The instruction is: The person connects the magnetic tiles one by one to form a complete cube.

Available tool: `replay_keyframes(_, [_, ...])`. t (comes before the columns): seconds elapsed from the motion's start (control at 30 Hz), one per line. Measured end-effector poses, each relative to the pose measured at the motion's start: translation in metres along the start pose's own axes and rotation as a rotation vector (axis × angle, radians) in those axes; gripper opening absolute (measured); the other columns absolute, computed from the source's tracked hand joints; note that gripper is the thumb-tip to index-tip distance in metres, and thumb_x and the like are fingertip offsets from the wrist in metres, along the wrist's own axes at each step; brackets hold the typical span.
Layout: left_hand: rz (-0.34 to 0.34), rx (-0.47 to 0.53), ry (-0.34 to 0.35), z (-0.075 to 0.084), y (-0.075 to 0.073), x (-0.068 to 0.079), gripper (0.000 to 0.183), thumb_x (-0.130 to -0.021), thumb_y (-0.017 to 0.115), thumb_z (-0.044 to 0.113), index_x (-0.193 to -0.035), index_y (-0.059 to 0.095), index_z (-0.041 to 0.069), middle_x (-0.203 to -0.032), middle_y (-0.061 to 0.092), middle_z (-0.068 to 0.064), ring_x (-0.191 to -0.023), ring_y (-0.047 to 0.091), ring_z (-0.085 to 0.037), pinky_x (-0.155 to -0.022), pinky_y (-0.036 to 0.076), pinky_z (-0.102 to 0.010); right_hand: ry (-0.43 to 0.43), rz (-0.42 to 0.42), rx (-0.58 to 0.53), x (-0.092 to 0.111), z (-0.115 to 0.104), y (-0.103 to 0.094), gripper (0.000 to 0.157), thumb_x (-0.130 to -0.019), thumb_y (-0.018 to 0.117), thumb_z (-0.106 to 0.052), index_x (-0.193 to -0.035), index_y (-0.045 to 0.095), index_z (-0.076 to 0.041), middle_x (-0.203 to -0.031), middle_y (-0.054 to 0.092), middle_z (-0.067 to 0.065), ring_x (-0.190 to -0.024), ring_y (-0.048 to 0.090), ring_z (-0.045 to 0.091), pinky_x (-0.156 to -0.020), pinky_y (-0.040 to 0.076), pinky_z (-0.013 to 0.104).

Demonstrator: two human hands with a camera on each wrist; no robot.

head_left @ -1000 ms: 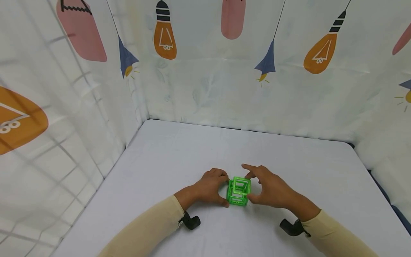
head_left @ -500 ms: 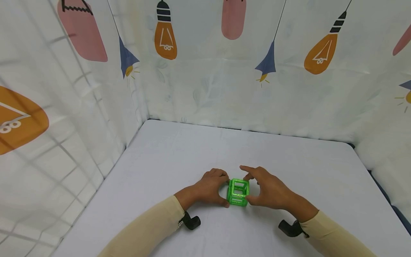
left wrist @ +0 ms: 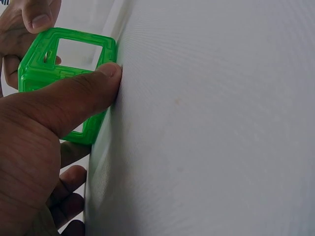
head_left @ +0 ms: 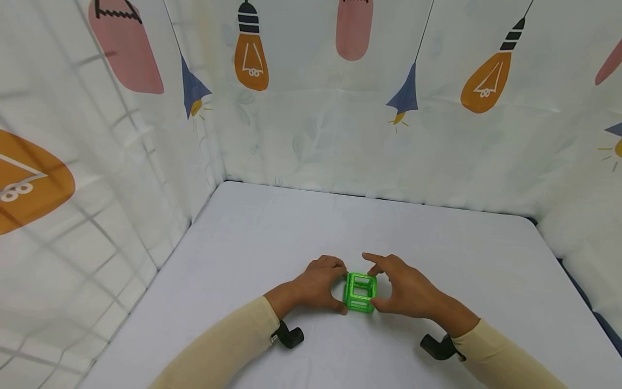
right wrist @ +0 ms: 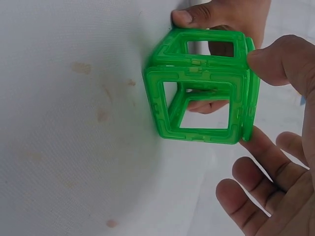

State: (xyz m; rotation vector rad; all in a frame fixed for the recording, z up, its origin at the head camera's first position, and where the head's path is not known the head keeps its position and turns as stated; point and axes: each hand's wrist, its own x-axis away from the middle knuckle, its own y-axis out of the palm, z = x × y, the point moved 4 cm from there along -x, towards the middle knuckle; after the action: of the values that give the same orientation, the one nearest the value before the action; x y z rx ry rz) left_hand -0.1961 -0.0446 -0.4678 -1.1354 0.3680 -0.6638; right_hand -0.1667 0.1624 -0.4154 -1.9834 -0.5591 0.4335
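A cube of green see-through magnetic tiles (head_left: 360,298) with open square middles stands on the white table. My left hand (head_left: 316,284) holds its left side; in the left wrist view the thumb (left wrist: 93,88) lies along the near face. From the right, my right hand (head_left: 410,286) pinches the square magnetic tile (right wrist: 251,93) on the cube's top, thumb on its near edge and a finger at the far edge. That tile lies almost flat over the cube, with a thin gap in the right wrist view. My right index finger sticks out straight.
The white-covered table (head_left: 272,227) reaches back to a pale curtain (head_left: 316,140) printed with lamps and bulbs. Another curtain side stands along the left. A black wrist camera (head_left: 290,336) hangs under the left wrist, another black camera (head_left: 437,346) under the right.
The top tile has come down and left onto the cube, from raised and offset to nearly lined up. My right hand has shifted slightly left with it; my left hand has stayed still.
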Motion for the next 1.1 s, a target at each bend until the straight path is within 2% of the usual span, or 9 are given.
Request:
replay_keyframes(0.23, [0.001, -0.002, -0.003, 0.001, -0.001, -0.001, 0.071, -0.074, 0.089, 0.054, -0.132, 0.064, 0.019, -0.142, 0.05, 0.003, -0.138, 0.038, -0.019, -0.116, 0.032, -0.041, 0.012, -0.001, 0.019, 0.001, 0.001, 0.0, 0.093, -0.078, 0.088, -0.034, -0.156, 0.039, -0.02, -0.12, 0.061, -0.017, -0.119, 0.055, 0.013, -0.092, 0.055, 0.039])
replay_keyframes(0.53, [-0.024, 0.015, 0.004, 0.001, -0.002, -0.001, 0.074, -0.076, 0.088, 0.054, -0.135, 0.063, 0.018, -0.141, 0.051, 0.002, -0.139, 0.038, -0.02, -0.117, 0.032, -0.043, 0.071, -0.011, 0.003, 0.003, 0.002, -0.001, 0.087, -0.078, 0.089, -0.036, -0.153, 0.046, -0.023, -0.122, 0.06, -0.019, -0.124, 0.055, 0.016, -0.093, 0.054, 0.042])
replay_keyframes(0.67, [-0.059, 0.107, 0.017, -0.003, -0.004, 0.0, 0.077, -0.078, 0.087, 0.053, -0.142, 0.059, 0.02, -0.141, 0.053, 0.006, -0.14, 0.038, -0.019, -0.116, 0.033, -0.043, 0.103, -0.012, -0.018, 0.006, 0.003, -0.001, 0.087, -0.079, 0.089, -0.038, -0.153, 0.045, -0.026, -0.125, 0.058, -0.018, -0.118, 0.059, 0.018, -0.089, 0.054, 0.04])
replay_keyframes(0.8, [-0.07, 0.251, 0.013, -0.007, -0.009, 0.004, 0.075, -0.081, 0.085, 0.051, -0.145, 0.056, 0.024, -0.14, 0.055, 0.009, -0.139, 0.041, -0.016, -0.115, 0.036, -0.041, 0.116, -0.003, -0.037, 0.009, 0.006, -0.001, 0.087, -0.08, 0.089, -0.038, -0.153, 0.044, -0.027, -0.126, 0.058, -0.015, -0.109, 0.062, 0.021, -0.085, 0.055, 0.038])
replay_keyframes(0.97, [-0.039, 0.413, -0.011, -0.007, -0.015, 0.007, 0.065, -0.084, 0.084, 0.047, -0.141, 0.059, 0.028, -0.136, 0.057, 0.015, -0.132, 0.049, -0.014, -0.11, 0.042, -0.04, 0.12, 0.002, -0.035, 0.009, 0.008, 0.0, 0.084, -0.081, 0.088, -0.038, -0.152, 0.046, -0.026, -0.123, 0.059, -0.016, -0.11, 0.062, 0.021, -0.084, 0.055, 0.037])
replay_keyframes(1.1, [-0.009, 0.444, -0.019, -0.005, -0.016, 0.008, 0.061, -0.084, 0.084, 0.046, -0.138, 0.062, 0.029, -0.133, 0.058, 0.019, -0.127, 0.053, -0.012, -0.107, 0.045, -0.04, 0.12, 0.007, -0.035, 0.009, 0.008, 0.0, 0.083, -0.081, 0.088, -0.037, -0.151, 0.047, -0.025, -0.122, 0.06, -0.017, -0.109, 0.062, 0.021, -0.083, 0.055, 0.037])
